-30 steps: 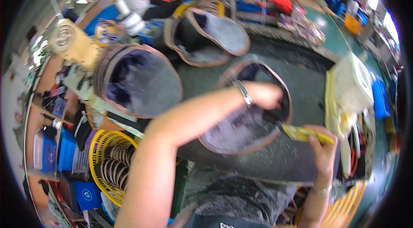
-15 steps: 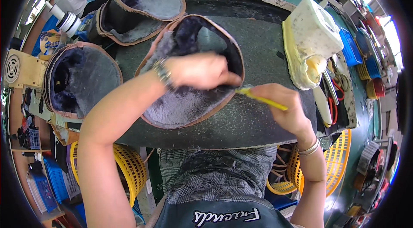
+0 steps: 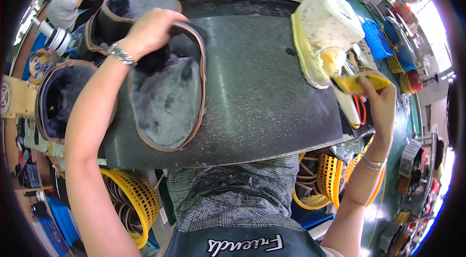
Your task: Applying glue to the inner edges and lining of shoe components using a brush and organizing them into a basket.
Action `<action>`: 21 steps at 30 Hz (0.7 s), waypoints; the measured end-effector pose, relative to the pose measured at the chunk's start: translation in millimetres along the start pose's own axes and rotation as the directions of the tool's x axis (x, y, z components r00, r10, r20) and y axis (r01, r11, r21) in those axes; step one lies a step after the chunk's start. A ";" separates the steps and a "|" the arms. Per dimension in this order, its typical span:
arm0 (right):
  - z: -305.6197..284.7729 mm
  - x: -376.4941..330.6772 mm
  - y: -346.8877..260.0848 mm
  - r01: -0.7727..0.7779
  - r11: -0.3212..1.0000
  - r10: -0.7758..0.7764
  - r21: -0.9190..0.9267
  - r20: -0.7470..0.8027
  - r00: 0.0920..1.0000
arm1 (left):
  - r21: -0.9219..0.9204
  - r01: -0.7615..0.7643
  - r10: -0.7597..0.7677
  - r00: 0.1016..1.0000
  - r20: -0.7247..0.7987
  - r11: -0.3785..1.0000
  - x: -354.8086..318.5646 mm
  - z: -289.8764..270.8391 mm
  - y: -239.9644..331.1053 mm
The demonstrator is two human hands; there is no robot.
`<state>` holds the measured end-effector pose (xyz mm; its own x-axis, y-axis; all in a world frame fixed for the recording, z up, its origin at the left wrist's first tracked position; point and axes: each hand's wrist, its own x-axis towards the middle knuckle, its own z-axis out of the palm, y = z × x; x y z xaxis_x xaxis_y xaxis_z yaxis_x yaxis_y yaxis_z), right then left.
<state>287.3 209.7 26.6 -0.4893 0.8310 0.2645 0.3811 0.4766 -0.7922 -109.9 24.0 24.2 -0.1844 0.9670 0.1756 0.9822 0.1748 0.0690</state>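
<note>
A fleece-lined slipper point(image 3: 167, 104) with a tan edge lies on the dark tabletop, its grey furry inside facing up. My left hand point(image 3: 151, 31) closes over its far end, fingers gripping the dark upper. At the right, my right hand point(image 3: 376, 87) pinches a flat yellow tool point(image 3: 357, 83) with a dark tip; its exact kind is unclear. The tip is beside the glue-crusted mouth point(image 3: 333, 59) of a white plastic container point(image 3: 330, 22) lying on its side. More fleece-lined slippers stand at the far left point(image 3: 145, 5) and near left point(image 3: 73, 97).
Red-handled scissors point(image 3: 360, 111) lie under my right hand, by the table's right edge. Yellow baskets point(image 3: 131, 199) hang below the table front. A blue basket point(image 3: 376, 39) stands beyond the container. A person point(image 3: 63, 9) sits at the far left.
My right hand has swung right with the yellow tool, from the slipper's edge to the container's mouth. My left hand has moved left and away from me, and the slipper has shifted left and turned.
</note>
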 end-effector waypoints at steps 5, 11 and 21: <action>30.7 27.7 24.6 -0.040 0.995 0.025 -0.089 -0.162 0.986 | 0.025 0.117 -0.101 0.931 -0.351 0.993 -12.7 16.0 3.2; 23.8 15.3 51.2 -0.097 0.984 0.117 0.151 -0.135 0.984 | 0.439 -0.249 0.275 0.961 0.004 0.863 -46.9 51.7 39.1; 38.4 -30.5 38.8 -0.260 0.752 0.192 0.605 0.176 0.965 | -0.042 0.088 -0.085 0.994 0.066 0.995 -38.6 66.2 35.7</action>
<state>286.9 191.8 -33.4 -0.5374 0.8433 0.0065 -0.0610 -0.0312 -0.9977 -65.3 5.2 -45.1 -0.2642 0.9588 0.1044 0.9599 0.2509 0.1250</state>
